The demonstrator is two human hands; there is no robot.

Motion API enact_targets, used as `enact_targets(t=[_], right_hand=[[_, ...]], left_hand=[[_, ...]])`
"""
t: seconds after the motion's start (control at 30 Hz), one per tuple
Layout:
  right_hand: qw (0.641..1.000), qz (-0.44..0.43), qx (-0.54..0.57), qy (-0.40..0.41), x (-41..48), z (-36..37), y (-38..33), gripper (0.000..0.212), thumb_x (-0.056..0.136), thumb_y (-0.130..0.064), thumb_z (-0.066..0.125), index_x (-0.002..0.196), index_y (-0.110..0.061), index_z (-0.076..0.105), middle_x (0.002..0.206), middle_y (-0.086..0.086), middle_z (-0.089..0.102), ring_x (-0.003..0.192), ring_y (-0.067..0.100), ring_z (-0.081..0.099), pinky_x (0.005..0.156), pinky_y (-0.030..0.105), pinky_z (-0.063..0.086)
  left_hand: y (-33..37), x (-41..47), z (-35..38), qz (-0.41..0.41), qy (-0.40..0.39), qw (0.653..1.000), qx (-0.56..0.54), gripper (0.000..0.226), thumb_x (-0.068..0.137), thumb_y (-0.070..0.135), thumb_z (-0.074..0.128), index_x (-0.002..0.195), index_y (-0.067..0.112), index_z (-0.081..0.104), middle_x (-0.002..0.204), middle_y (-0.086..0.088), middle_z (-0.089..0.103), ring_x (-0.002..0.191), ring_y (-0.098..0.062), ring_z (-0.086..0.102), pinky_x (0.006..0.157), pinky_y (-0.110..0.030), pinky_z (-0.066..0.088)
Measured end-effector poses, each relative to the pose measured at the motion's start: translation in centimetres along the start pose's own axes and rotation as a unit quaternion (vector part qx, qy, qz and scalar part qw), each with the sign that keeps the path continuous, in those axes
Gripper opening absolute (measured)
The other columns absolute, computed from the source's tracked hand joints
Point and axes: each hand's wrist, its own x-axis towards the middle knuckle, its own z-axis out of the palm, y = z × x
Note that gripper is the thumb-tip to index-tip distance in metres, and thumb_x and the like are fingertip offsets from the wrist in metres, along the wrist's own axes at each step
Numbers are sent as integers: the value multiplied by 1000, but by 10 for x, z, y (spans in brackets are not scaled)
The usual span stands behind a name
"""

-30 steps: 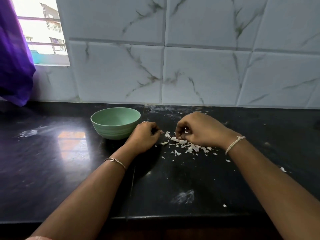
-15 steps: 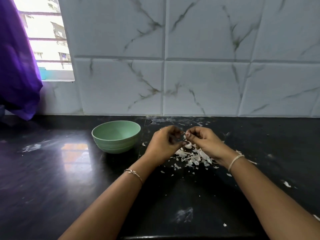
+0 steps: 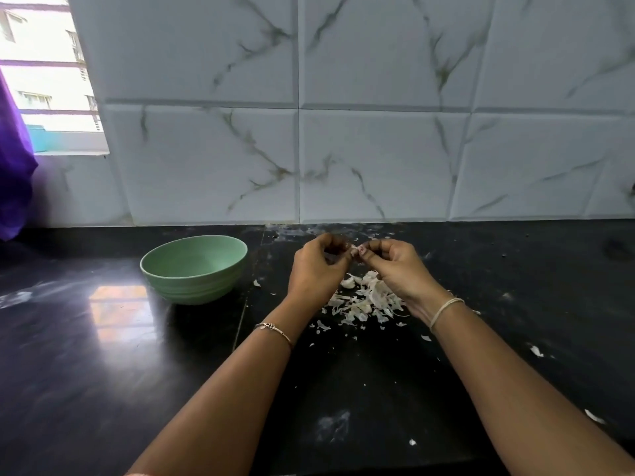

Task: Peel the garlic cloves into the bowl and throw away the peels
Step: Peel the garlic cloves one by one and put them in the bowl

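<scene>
A small garlic clove [image 3: 355, 250] is pinched between the fingertips of my left hand [image 3: 318, 269] and my right hand [image 3: 395, 269], held above the black counter. Both hands have curled fingers and most of the clove is hidden by them. Below them lies a heap of white garlic peels [image 3: 364, 300] with a pale clove piece [image 3: 347, 282] at its far edge. The green bowl [image 3: 194, 267] stands to the left of my left hand; the part of its inside that shows holds nothing.
The black counter [image 3: 103, 355] runs to a white marble-tiled wall [image 3: 378, 166] close behind the hands. Loose peel scraps [image 3: 536, 351] lie scattered at the right. A window [image 3: 44, 80] and purple curtain [image 3: 13, 176] are at far left.
Both hands have lifted off the peel heap and come together, now pinching one clove between them. The view has tilted up slightly.
</scene>
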Motion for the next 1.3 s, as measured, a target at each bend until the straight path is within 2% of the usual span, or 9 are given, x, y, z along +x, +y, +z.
enact_targets(t=[0.13,0.23,0.33,0.43,0.53,0.83,0.97,1.07,1.3], right_hand=[[999,-27,-33,7,1,1,0,8,91,-5,65,90,-12,70,86,3,72,82,9,67,77,16,53],[981,-68,-177,40,3,0,4,8,92,-15,65,91,-21,71,84,-5,71,80,11,67,75,25,54],[926,-122,-353,57,-1,0,4,12,95,-21,59,101,-22,69,83,-13,64,71,8,56,63,25,41],[903,-139,-400,74,-3,0,2,14,97,-23,54,106,-21,66,92,-9,62,80,9,52,68,26,36],[904,-123,-402,84,-2,0,3,16,98,-25,52,108,-20,63,98,-7,63,86,12,55,71,29,39],[954,-77,-267,116,-4,-5,1,4,79,-25,68,76,-27,70,69,-14,67,69,3,63,65,24,50],[969,-71,-212,103,-2,-8,3,10,77,-21,70,72,-29,70,71,-11,70,72,9,67,74,34,58],[971,-78,-205,95,-1,-9,4,12,80,-21,71,73,-31,71,73,-9,71,73,13,68,76,40,59],[969,-83,-218,79,1,-11,8,12,84,-22,73,79,-33,70,77,-8,72,77,13,69,79,44,59]], left_hand=[[0,-1,1,-13,10,1000,-19,9,85,27,71,85,22,64,80,5,69,74,-13,67,71,-35,58],[0,-1,1,-24,-1,999,-25,10,85,26,71,79,22,64,77,3,69,74,-17,69,74,-40,59],[-1,0,3,-38,-8,999,-24,11,86,27,70,84,16,68,80,1,71,76,-18,70,76,-40,59],[5,-1,1,-50,-23,997,-51,13,89,25,69,90,12,69,84,-1,72,77,-22,72,67,-31,59],[10,-2,0,-69,-34,993,-88,10,92,20,65,94,11,67,88,-6,72,73,-22,71,55,-22,55],[1,-4,2,-29,-90,995,44,26,78,13,78,67,32,63,73,17,67,73,-3,65,73,-25,56],[2,-3,0,-57,-84,995,-5,31,93,0,55,83,26,66,79,11,71,61,-5,63,73,-34,59],[3,-3,-1,-74,-94,992,-43,18,99,6,47,104,15,62,85,4,74,61,-12,65,75,-40,59],[2,1,-2,-60,-41,997,16,9,91,28,66,94,22,59,96,4,67,91,-16,65,85,-33,53]])
